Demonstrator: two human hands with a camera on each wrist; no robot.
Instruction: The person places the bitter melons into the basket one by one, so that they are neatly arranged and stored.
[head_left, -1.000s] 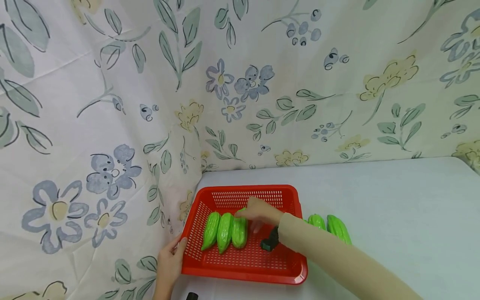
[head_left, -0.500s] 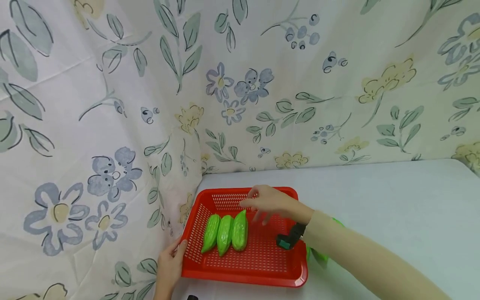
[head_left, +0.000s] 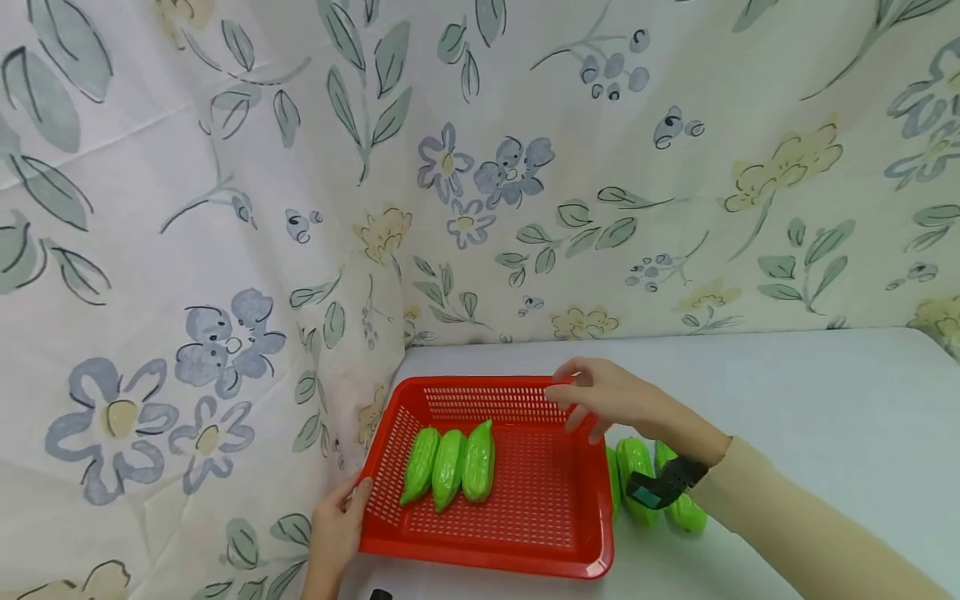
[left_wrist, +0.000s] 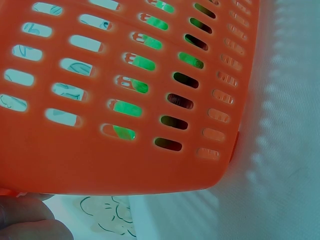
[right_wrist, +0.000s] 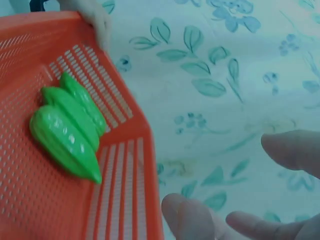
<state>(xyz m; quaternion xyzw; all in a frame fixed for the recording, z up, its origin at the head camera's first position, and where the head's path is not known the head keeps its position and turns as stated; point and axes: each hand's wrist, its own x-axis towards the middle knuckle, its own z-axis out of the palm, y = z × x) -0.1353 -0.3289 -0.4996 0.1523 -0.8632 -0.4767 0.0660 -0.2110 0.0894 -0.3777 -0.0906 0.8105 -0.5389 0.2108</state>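
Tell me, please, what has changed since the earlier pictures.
The right hand let go of the rightmost bitter melon in the red basket and moved right, toward its far right corner. The left hand still grips its left side; its three melons stayed put.

– Item 1, red basket (head_left: pixel 532 492)?
– Plastic, smooth, semi-gloss, perf. walls.
– Item 2, green gourds (head_left: pixel 478 467)?
– Hi-gloss, lt. ridged, plastic-lkg.
– Item 3, floral backdrop (head_left: pixel 525 283)?
– Cloth, matt, sl. creased.
– Item 4, tabletop (head_left: pixel 787 400)?
– Smooth, mostly matt; mat'l unclr.
– Item 5, sleeve (head_left: pixel 787 512)?
– Cloth, matt, fairly smooth.
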